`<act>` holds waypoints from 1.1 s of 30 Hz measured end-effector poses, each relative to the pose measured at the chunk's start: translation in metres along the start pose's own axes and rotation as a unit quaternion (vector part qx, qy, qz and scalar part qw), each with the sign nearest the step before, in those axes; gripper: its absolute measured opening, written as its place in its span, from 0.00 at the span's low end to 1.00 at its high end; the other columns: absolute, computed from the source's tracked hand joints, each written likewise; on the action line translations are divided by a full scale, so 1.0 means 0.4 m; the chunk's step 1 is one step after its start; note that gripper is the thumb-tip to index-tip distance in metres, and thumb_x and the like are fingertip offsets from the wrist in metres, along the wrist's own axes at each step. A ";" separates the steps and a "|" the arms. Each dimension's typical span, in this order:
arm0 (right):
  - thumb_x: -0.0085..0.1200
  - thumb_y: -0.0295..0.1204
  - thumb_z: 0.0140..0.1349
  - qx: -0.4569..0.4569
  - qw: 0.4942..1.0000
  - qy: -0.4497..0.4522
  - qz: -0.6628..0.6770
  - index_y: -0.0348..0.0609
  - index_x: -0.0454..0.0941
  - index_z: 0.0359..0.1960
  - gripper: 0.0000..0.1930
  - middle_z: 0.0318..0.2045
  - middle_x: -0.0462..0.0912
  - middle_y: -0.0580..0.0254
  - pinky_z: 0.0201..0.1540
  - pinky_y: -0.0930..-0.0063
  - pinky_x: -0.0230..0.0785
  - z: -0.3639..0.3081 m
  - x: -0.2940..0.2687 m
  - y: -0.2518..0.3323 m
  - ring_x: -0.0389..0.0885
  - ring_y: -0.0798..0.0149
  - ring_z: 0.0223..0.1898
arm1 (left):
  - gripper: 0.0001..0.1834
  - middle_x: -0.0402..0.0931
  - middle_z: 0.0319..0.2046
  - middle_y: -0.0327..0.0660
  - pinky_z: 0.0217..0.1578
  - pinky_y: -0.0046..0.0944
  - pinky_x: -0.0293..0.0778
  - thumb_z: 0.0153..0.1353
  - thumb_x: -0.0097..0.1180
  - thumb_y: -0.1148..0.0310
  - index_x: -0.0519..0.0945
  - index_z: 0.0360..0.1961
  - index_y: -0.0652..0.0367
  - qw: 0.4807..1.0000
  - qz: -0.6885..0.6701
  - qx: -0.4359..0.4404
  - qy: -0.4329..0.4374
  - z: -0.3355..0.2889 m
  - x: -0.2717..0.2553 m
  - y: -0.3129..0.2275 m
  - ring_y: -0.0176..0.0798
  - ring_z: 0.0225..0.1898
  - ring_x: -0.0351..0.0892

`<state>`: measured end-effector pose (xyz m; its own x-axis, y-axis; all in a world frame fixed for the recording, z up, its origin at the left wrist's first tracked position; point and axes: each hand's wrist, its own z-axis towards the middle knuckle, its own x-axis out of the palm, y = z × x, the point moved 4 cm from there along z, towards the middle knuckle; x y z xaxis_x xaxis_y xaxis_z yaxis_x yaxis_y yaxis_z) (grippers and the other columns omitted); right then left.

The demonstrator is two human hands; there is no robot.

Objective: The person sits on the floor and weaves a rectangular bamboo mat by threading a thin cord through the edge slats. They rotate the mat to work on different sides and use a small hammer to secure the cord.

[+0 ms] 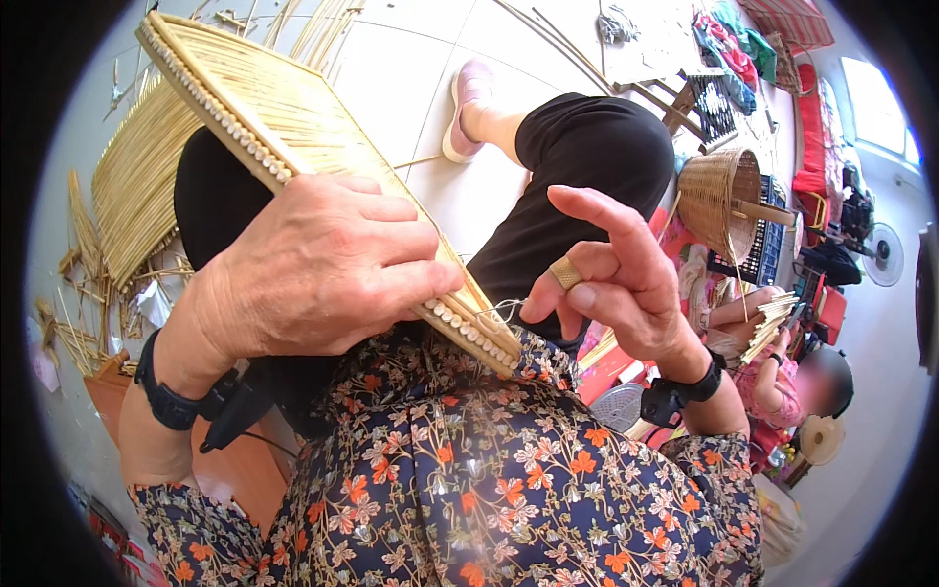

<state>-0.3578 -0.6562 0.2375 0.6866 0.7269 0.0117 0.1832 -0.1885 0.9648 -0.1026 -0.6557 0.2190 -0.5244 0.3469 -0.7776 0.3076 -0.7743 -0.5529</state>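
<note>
A flat panel of pale straw stalks [284, 83] with a stiff rim slants across my lap, its near corner against my floral shirt. Round cut stalk ends line its facing edge. My left hand [328, 264] is closed over this edge near the middle, fingers bent onto the panel. White thread [506, 307] loops from the panel's near end to the curled fingers of my right hand [616, 279]. The index finger of that hand points outward while the thumb and other fingers fold in on the thread. A tan band [564, 273] circles one finger. Whether a needle is there cannot be seen.
Another stalk mat [142, 176] leans at the left, near loose straw on the tiled floor [411, 68]. A woven basket [719, 201] and a dark crate [773, 240] stand at the right. Beyond, another person [768, 386] holds a bundle of stalks [770, 323].
</note>
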 end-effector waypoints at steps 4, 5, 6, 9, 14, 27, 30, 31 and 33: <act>0.45 0.13 0.74 -0.050 0.999 0.005 0.011 0.39 0.47 0.85 0.39 0.47 0.92 0.50 0.36 0.80 0.76 -0.008 0.013 -0.029 0.81 0.73 0.28 | 0.21 0.82 0.34 0.37 0.44 0.43 0.81 0.51 0.74 0.58 0.87 0.45 0.54 1.000 -0.010 -0.001 0.029 -0.003 -0.006 0.006 0.43 0.40 0.86; 0.45 0.13 0.73 -0.062 0.998 0.006 0.011 0.39 0.47 0.85 0.40 0.48 0.92 0.50 0.36 0.80 0.76 -0.009 0.016 -0.032 0.81 0.73 0.28 | 0.24 0.84 0.35 0.38 0.41 0.45 0.80 0.50 0.76 0.55 0.88 0.46 0.55 0.999 -0.027 -0.002 0.031 -0.002 -0.013 0.007 0.45 0.39 0.86; 0.44 0.12 0.72 -0.057 0.998 0.000 0.025 0.40 0.46 0.86 0.41 0.49 0.92 0.50 0.35 0.80 0.76 -0.007 0.019 -0.033 0.81 0.73 0.28 | 0.27 0.85 0.36 0.39 0.39 0.46 0.80 0.49 0.78 0.53 0.88 0.47 0.55 0.999 -0.043 -0.004 0.033 -0.002 -0.023 0.007 0.47 0.37 0.86; 0.43 0.11 0.70 -0.038 0.998 -0.014 0.057 0.41 0.43 0.87 0.44 0.51 0.92 0.51 0.35 0.81 0.75 0.001 0.033 -0.029 0.80 0.74 0.27 | 0.35 0.87 0.39 0.44 0.38 0.48 0.80 0.48 0.80 0.44 0.89 0.51 0.57 0.996 -0.081 -0.023 0.000 -0.003 -0.028 0.012 0.51 0.37 0.87; 0.43 0.10 0.68 -0.030 0.999 0.014 0.036 0.42 0.40 0.88 0.47 0.56 0.91 0.51 0.39 0.80 0.75 0.055 0.062 -0.009 0.81 0.74 0.28 | 0.35 0.89 0.39 0.46 0.41 0.47 0.82 0.50 0.81 0.43 0.88 0.49 0.60 0.982 -0.127 -0.090 -0.109 0.002 -0.026 0.009 0.53 0.39 0.89; 0.48 0.12 0.71 -0.127 0.977 0.064 -0.161 0.37 0.53 0.85 0.40 0.74 0.78 0.44 0.43 0.69 0.81 0.093 0.069 -0.008 0.87 0.65 0.32 | 0.13 0.82 0.30 0.36 0.35 0.45 0.79 0.61 0.74 0.56 0.85 0.36 0.52 0.984 -0.040 -0.089 -0.149 0.013 -0.009 0.002 0.43 0.35 0.86; 0.48 0.12 0.70 -0.165 0.963 0.073 -0.200 0.37 0.56 0.84 0.39 0.74 0.76 0.43 0.41 0.70 0.82 0.084 0.071 -0.011 0.87 0.65 0.29 | 0.14 0.82 0.30 0.36 0.34 0.45 0.79 0.60 0.75 0.56 0.85 0.33 0.53 0.986 -0.043 -0.072 -0.146 0.011 -0.006 0.003 0.43 0.35 0.85; 0.48 0.11 0.70 -0.165 0.962 0.080 -0.202 0.37 0.57 0.84 0.39 0.75 0.76 0.43 0.40 0.70 0.82 0.083 0.070 -0.011 0.87 0.65 0.28 | 0.14 0.82 0.29 0.35 0.34 0.45 0.79 0.60 0.75 0.56 0.85 0.32 0.53 0.985 -0.045 -0.073 -0.147 0.010 -0.006 0.003 0.42 0.35 0.85; 0.48 0.11 0.69 -0.157 0.963 0.093 -0.198 0.37 0.57 0.84 0.39 0.74 0.76 0.44 0.38 0.70 0.82 0.079 0.069 -0.010 0.87 0.65 0.25 | 0.15 0.82 0.29 0.35 0.34 0.44 0.78 0.59 0.75 0.55 0.85 0.30 0.53 0.985 -0.050 -0.073 -0.151 0.011 -0.004 0.003 0.42 0.34 0.85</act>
<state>-0.3175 -0.6561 0.2255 0.4634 0.8122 -0.3544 0.1631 0.3150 0.9350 -0.1049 -0.6596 0.2207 -0.7629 0.2282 -0.6048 0.3411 -0.6526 -0.6765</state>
